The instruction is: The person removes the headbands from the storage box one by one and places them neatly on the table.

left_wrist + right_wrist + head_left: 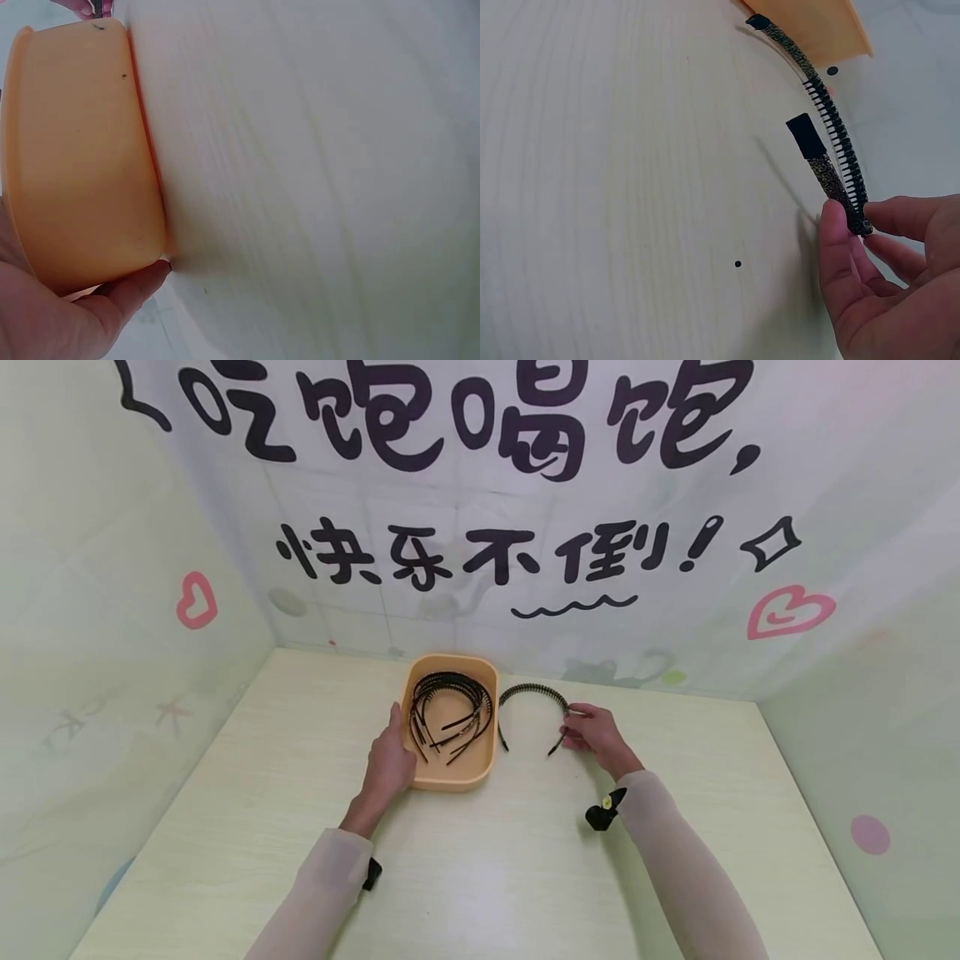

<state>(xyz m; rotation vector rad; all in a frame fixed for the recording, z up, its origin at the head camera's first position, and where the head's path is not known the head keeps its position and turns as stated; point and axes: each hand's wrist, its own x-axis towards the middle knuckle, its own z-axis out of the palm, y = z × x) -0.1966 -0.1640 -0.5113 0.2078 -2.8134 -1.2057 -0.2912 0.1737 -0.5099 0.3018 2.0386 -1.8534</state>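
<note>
A peach plastic box (453,782) stands on the table, holding several thin black headbands (450,681) heaped together. My left hand (390,758) holds the box by its left side and near-left corner. In the left wrist view, the fingers (124,296) lie against the end of the box wall (82,157). To the right of the box, my right hand (592,733) pinches one side of a single headband (534,687). Its ends point toward me. The right wrist view shows this headband (838,139), toothed along its arch with dark speckled ends, between thumb and fingers.
The pale wood-grain table (480,877) is bounded by a printed cloth backdrop (450,502) behind and by cloth sides at left and right. The box stands close to the back cloth. A small black device (602,814) is on the right wrist.
</note>
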